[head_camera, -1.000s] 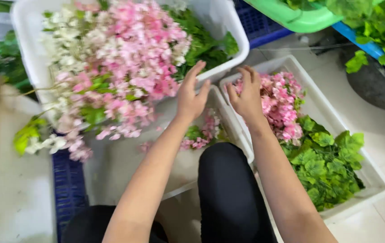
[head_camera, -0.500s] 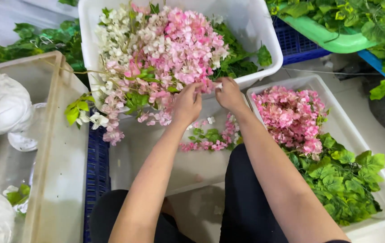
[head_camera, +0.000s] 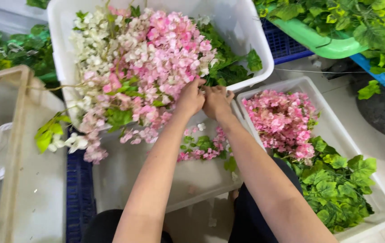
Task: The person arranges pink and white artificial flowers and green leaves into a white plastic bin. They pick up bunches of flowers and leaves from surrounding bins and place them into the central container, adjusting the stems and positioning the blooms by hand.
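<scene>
White tub [head_camera: 255,27] — both hands [head_camera: 203,100] in blossoms [head_camera: 156,67].

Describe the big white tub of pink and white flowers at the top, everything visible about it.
The white tub looks like smooth plastic, rectangular with rounded corners and a rolled rim. It is heaped with pink blossoms, white blossoms at its left and green leaves at its right. Flower sprays spill over its near rim. Both hands, left hand and right hand, meet at that near edge among the flowers.

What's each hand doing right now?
Left hand: closed on the pink flowers.
Right hand: closed at the same bunch; exact grip cannot be told.
</scene>
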